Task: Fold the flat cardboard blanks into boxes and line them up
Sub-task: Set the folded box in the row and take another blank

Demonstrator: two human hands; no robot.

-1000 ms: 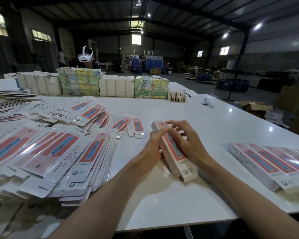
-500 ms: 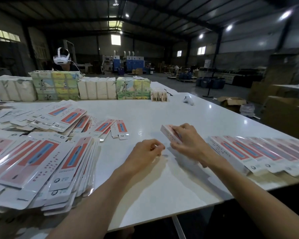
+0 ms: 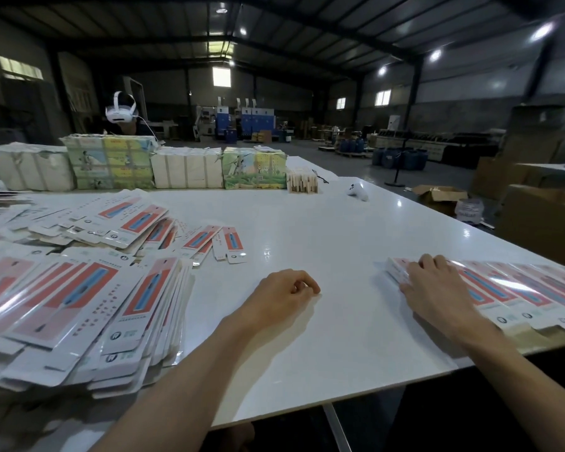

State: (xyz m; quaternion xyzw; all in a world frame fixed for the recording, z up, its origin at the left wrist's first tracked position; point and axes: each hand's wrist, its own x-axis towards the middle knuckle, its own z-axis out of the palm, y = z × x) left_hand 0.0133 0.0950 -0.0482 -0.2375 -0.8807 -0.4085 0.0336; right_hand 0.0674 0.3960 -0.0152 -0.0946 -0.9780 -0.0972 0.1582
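The right grip (image 3: 437, 288) lies, seemingly flat-fingered, on the folded box (image 3: 396, 270) ending the row of boxes (image 3: 516, 288); left of that row, the left grip (image 3: 284, 288) sits loosely curled, empty, on the surface (image 3: 323, 216).

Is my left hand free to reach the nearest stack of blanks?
Probably yes: the left hand holds nothing, and only bare table lies between it and the stack of blanks.
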